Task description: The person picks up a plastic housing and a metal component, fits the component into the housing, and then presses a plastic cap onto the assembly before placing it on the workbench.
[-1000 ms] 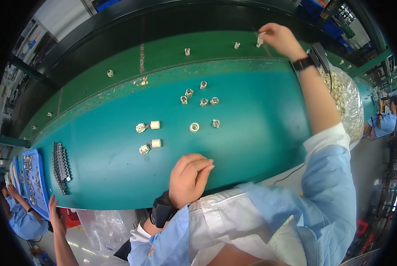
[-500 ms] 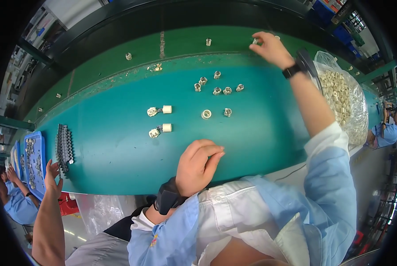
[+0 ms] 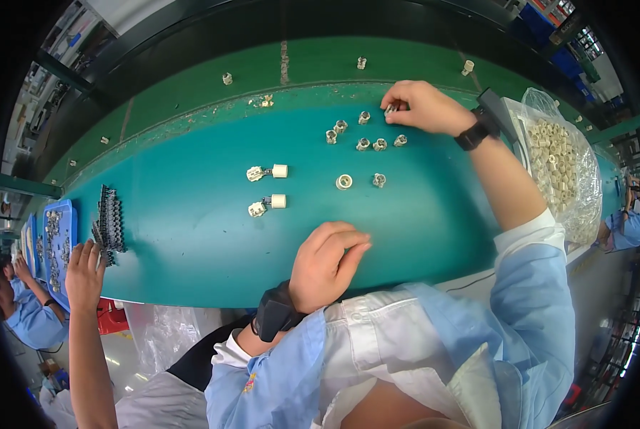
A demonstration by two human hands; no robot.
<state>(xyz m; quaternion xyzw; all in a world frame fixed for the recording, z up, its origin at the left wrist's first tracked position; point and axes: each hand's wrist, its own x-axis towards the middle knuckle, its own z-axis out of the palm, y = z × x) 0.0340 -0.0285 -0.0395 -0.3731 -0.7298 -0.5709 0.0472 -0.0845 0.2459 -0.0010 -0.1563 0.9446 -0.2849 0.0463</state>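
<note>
a: small metal fittings (image 3: 363,144) lie in a loose cluster toward the far side of the teal worktop (image 3: 191,250), and the right hand (image 3: 423,107) is at the cluster's far edge. where exactly is it touching?

b: its fingertips are pinched on one small fitting (image 3: 389,110) right at the boundary with the green belt (image 3: 320,61). the hand is mostly closed, thumb and forefinger together on that piece, the other fingers curled.

a: and the left hand (image 3: 327,263)?

b: resting on the near edge of the worktop, fingers loosely curled, thumb against the forefinger. i cannot tell whether anything is inside it; nothing shows.

a: what else is within reach?

b: a white ring (image 3: 344,181) with a single fitting (image 3: 379,179) just beside it, and nearer the left hand two assembled pieces (image 3: 266,187), each a metal part joined to a white cap. a clear bag of white rings (image 3: 559,161) sits to the right, past the right forearm.

a: so which step does this look like?

b: my judgement: picking one fitting out of the cluster, the start of putting a piece together, with two already built.

a: what would the next move call for?

b: probably keeping a firm pinch on so small a part while lifting it clear of its neighbours without scattering them. a co-worker's hand (image 3: 84,275) sits by a black comb-like rack (image 3: 109,223) and a blue tray (image 3: 56,243) at far left, well apart.
</note>
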